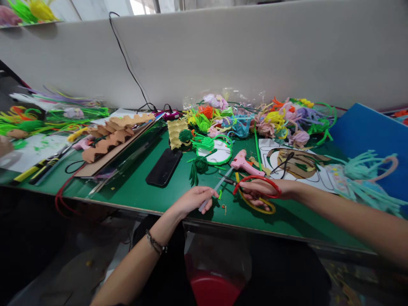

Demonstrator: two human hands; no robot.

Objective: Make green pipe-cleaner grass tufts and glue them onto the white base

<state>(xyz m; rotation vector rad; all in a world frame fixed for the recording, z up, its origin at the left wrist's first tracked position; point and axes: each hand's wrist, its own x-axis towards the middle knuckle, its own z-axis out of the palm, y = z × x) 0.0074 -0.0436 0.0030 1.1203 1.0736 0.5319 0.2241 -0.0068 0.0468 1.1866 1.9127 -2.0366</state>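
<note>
My left hand (196, 199) is closed around a translucent glue stick (224, 178), which slants up to the right over the table's front edge. My right hand (255, 192) has its fingers in the loops of scissors with one red and one yellow handle (274, 187). The scissor blades point left, close to the glue stick; whether they touch it I cannot tell. Just beyond lies a pink glue gun (242, 162) on its side. Behind it is a white disc (219, 153) edged with green pipe cleaner, with green pipe-cleaner pieces (199, 165) at its left.
Left of my hands a black phone (164, 167) lies on the green table (127, 187). Corrugated brown card (108, 144) and utility knives (47, 165) are farther left. Bundled pipe cleaners (236, 121) line the back. A printed sheet (318, 180) and blue board (360, 131) are right.
</note>
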